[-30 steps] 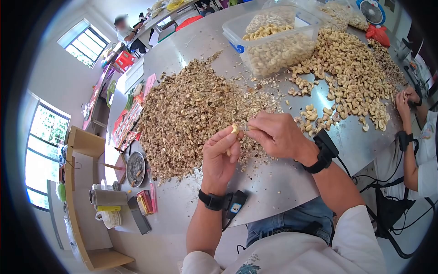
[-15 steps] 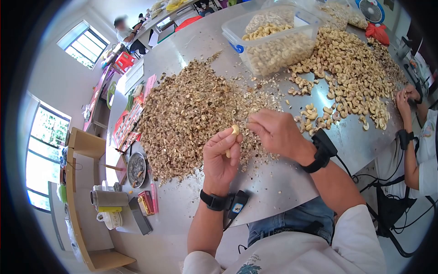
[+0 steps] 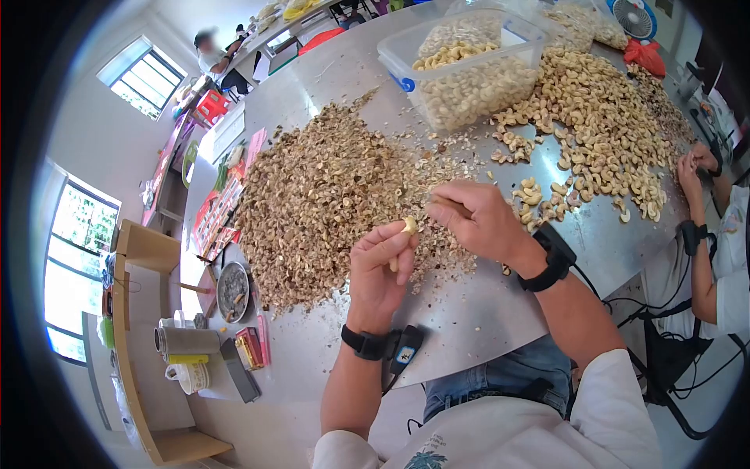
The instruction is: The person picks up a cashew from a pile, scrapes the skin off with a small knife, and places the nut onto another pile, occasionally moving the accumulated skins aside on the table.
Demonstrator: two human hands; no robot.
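My left hand [image 3: 379, 270] pinches a pale cashew nut [image 3: 408, 226] between thumb and fingertips, above the near edge of a big heap of brown cashew skins [image 3: 328, 195]. My right hand [image 3: 476, 219] is just to the right of it, fingers curled around a thin tool [image 3: 445, 205] whose tip points at the nut. Both wrists wear black bands. A heap of peeled cashews [image 3: 601, 133] lies to the right on the steel table [image 3: 469, 320].
A clear plastic tub [image 3: 469, 66] of cashews stands at the back. Another person's hands [image 3: 695, 168] work at the table's right edge. Left of the table are a shelf [image 3: 137, 250], a small bowl [image 3: 232, 289], cups and packets. A fan [image 3: 637, 17] sits far right.
My right hand has drawn a little away to the right from the nut; earlier the two hands met at it. My left hand sank slightly, still holding the nut.
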